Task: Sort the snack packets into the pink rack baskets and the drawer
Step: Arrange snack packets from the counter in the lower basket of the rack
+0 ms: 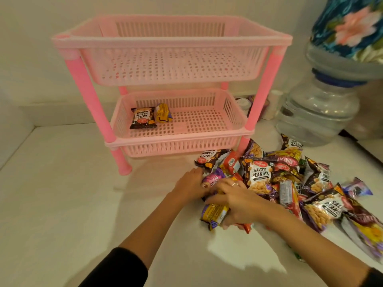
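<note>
A pink two-tier rack stands on the white counter. Its top basket holds nothing. The lower basket holds a salted peanuts packet and a yellow packet at its left end. A heap of snack packets lies in front of the rack to the right. My right hand grips a yellow-and-purple packet at the heap's left edge. My left hand rests on the packets beside it, fingers around a purple packet; its grip is partly hidden. No drawer is in view.
A large water bottle with a floral cloth cover stands at the right, behind the heap. Small white containers sit behind the rack's right leg. The counter meets walls at the back and left.
</note>
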`<state>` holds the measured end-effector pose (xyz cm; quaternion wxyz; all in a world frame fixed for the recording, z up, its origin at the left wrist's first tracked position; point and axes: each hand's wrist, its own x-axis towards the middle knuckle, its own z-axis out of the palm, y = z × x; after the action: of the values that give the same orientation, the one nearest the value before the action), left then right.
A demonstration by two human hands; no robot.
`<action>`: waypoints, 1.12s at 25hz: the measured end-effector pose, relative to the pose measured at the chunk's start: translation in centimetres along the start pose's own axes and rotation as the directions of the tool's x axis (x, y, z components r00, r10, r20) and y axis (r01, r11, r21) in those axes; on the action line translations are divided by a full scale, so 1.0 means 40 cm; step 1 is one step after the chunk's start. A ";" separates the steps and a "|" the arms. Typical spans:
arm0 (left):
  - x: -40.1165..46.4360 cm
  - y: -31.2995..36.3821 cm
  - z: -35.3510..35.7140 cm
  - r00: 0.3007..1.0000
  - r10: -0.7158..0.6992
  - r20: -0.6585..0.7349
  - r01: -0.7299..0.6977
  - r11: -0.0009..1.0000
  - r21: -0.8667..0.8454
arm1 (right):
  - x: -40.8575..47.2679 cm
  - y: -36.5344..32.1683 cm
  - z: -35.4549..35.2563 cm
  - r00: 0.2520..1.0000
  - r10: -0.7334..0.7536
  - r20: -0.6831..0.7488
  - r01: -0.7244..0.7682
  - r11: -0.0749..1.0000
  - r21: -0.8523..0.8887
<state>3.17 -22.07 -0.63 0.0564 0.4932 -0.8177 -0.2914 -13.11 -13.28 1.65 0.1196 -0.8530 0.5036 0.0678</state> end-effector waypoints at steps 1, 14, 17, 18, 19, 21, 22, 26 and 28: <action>-0.002 0.002 0.000 1.000 -0.014 0.015 0.014 1.000 -0.005 | 0.000 -0.002 0.002 1.000 -0.020 -0.009 0.019 0.997 -0.079; -0.061 -0.040 -0.295 1.000 -0.013 -0.023 0.001 0.891 -0.453 | 0.054 0.000 -0.279 0.965 0.025 -0.262 0.145 0.781 0.607; 0.020 -0.033 -0.389 0.983 -0.176 -0.056 0.106 0.786 -0.609 | 0.142 0.028 -0.348 0.931 0.213 -0.297 0.058 0.716 0.696; 0.061 -0.033 -0.410 0.970 -0.242 -0.040 0.158 0.741 -0.653 | 0.182 0.045 -0.364 0.912 0.279 -0.301 0.026 0.692 0.721; 0.105 -0.033 -0.426 0.956 -0.294 -0.022 0.196 0.689 -0.697 | 0.227 0.067 -0.378 0.892 0.342 -0.297 -0.014 0.676 0.737; 0.195 -0.033 -0.438 0.933 -0.360 0.001 0.240 0.620 -0.747 | 0.318 0.119 -0.393 0.843 0.470 -0.261 -0.127 0.646 0.753; 0.236 -0.033 -0.435 0.919 -0.395 0.007 0.272 0.620 -0.736 | 0.364 0.148 -0.396 0.812 0.534 -0.233 -0.184 0.615 0.767; 0.365 -0.022 -0.399 0.881 -0.471 -0.032 0.335 0.672 -0.661 | 0.525 0.249 -0.373 0.715 0.679 -0.168 -0.345 0.551 0.760; 0.402 -0.017 -0.382 0.865 -0.484 -0.135 0.342 0.763 -0.548 | 0.581 0.280 -0.346 0.693 0.704 -0.154 -0.414 0.564 0.715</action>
<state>1.36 -42.22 8.45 0.2279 0.6646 -0.5659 -0.4313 -11.72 -41.83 7.97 0.2562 -0.5417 0.7584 -0.2562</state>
